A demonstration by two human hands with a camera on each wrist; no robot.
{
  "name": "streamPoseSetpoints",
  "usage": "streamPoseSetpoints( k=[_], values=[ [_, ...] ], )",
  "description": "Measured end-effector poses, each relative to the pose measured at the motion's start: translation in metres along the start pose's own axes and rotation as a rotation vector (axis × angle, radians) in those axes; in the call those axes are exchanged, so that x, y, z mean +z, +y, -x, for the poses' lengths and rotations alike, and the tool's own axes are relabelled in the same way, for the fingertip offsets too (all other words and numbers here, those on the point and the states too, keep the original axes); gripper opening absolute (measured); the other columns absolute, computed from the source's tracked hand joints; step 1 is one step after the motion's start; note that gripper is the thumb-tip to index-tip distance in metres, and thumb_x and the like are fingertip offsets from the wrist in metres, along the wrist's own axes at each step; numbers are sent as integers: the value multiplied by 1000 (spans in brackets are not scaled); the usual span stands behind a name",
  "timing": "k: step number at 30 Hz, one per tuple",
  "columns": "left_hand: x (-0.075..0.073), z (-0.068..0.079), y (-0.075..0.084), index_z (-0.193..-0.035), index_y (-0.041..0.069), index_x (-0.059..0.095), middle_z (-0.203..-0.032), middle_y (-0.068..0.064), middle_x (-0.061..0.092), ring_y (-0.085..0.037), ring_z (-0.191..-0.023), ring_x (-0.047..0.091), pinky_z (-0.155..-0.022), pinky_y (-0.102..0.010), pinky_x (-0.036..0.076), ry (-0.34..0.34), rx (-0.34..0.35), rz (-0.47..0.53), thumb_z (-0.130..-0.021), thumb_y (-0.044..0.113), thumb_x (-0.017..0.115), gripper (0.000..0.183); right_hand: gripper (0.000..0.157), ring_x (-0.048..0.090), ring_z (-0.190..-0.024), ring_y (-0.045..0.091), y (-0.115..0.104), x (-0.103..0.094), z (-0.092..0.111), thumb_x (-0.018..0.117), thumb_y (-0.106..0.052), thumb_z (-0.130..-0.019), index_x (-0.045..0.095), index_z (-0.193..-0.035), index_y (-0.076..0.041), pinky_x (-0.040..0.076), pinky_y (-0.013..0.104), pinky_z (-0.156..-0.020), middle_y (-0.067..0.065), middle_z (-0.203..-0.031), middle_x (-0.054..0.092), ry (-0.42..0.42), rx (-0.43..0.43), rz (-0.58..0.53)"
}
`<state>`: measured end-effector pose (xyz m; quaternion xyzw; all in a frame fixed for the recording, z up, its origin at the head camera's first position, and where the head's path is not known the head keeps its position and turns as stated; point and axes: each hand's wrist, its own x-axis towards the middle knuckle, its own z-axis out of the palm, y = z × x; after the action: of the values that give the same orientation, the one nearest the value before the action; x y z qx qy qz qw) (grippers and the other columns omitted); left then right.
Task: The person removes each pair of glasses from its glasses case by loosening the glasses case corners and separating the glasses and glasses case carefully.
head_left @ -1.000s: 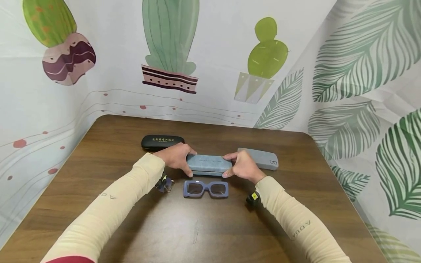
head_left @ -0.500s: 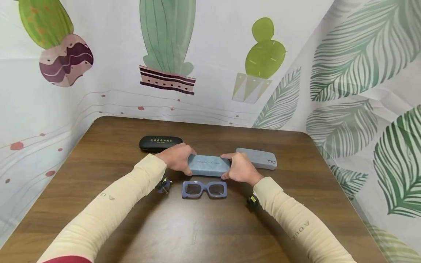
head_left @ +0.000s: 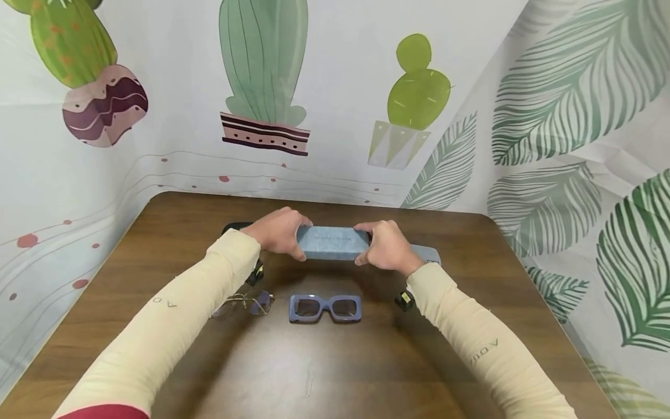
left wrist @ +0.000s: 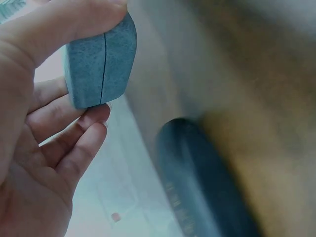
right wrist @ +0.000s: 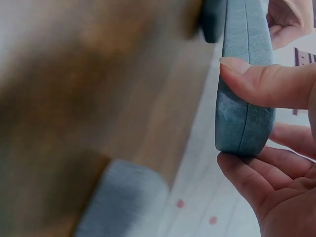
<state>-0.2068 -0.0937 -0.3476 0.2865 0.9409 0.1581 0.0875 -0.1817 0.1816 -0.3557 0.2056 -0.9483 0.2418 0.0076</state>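
A blue-grey glasses case [head_left: 332, 243] is held up above the table by both hands, one at each end. My left hand [head_left: 280, 233] grips its left end between thumb and fingers; my right hand [head_left: 386, 247] grips the right end the same way. In the left wrist view a thin seam runs along the end of the glasses case [left wrist: 101, 69], and its lid is closed. The right wrist view shows the thumb across the case's [right wrist: 244, 118] side. Below it on the table lie blue-framed glasses [head_left: 325, 308], with thin metal-rimmed glasses [head_left: 246, 303] to their left.
Behind my left hand lies a black glasses case [left wrist: 202, 182], mostly hidden in the head view. A grey glasses case [head_left: 426, 254] lies beyond my right hand, partly covered by it. A patterned cloth wall [head_left: 335, 174] stands at the table's far edge.
Both hands have lifted the blue-grey glasses case off the table, up and away from the blue-framed glasses. The metal-rimmed glasses show more from behind the left wrist.
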Motion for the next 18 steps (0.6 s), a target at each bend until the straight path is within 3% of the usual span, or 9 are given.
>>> streamPoseSetpoints(
  k=[4,7,9,14,18],
  values=[
    [-19,-6,1,-136,2,67,-132,-11,72,-21,-103,66,-94,-41,54,6,-5,-9,-71,31,94,77,76,60,-78,19,-2,-14,-12,99,-16,-59,73,-129,-6,58,39,-86,4,-74,77,18,-16,16],
    [-31,-11,1,-141,3,64,-141,-13,67,-25,-116,65,-101,-44,53,0,-27,-7,-72,31,93,80,77,57,-76,19,-3,-22,-21,99,-17,-59,72,-131,-8,57,39,-85,5,-67,74,20,-17,33],
    [-37,-14,1,-142,4,62,-146,-14,64,-29,-126,63,-107,-46,51,-5,-37,-4,-72,30,93,81,78,58,-77,20,-4,-27,-27,99,-18,-59,72,-132,-8,57,40,-85,7,-72,76,21,-21,43],
    [-40,-21,-2,-143,2,61,-147,-17,62,-32,-130,62,-109,-47,50,1,-36,-16,-72,29,93,82,80,66,-87,22,-2,-27,-36,100,-18,-58,72,-132,-8,58,41,-90,8,-85,80,22,-8,47],
    [-31,-25,-6,-144,3,60,-147,-16,62,-31,-130,61,-110,-47,49,2,-63,-23,-73,29,92,82,79,68,-89,23,4,-20,-40,99,-16,-61,70,-134,-8,59,41,-90,9,-79,79,-4,14,40]
  ],
)
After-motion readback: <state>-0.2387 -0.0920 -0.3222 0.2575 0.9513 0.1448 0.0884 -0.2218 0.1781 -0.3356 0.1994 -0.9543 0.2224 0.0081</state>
